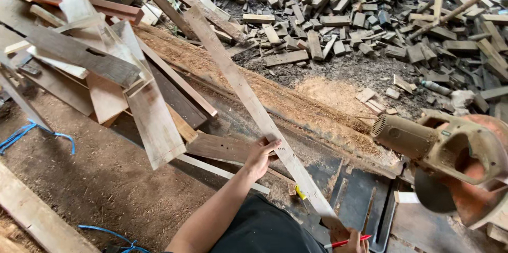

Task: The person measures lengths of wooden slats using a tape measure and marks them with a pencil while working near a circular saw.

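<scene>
Running diagonally from the lower right up toward the scrap heaps, the long pale plank (248, 99) lay with its near end over the dark saw table (349, 200) and its far end out above the sawdust. The left hand (260, 156) was closed over the plank's left edge partway along, fingers curled on top, which looked like a way of steadying the long board and keeping it from swinging. The right hand (352, 241), at the bottom edge of the view, rested by the plank's near end and pinched a red pencil (346, 242) between its fingers; that grip seemed suited to marking the wood, though most of the hand was cut off. A small yellow object (300, 192) lay just beside the plank on the table. To the right sat a dusty circular saw (444, 152), its blade hanging near the table's edge. Sawdust (296, 99) was banked under and beyond the plank. Left of it, weathered boards (121, 73) leaned in a loose stack, and a blue cord (32, 134) trailed over the dirt. Farther off, short offcut blocks (338, 15) were heaped on the ground; no box or bin was visible holding anything.
</scene>
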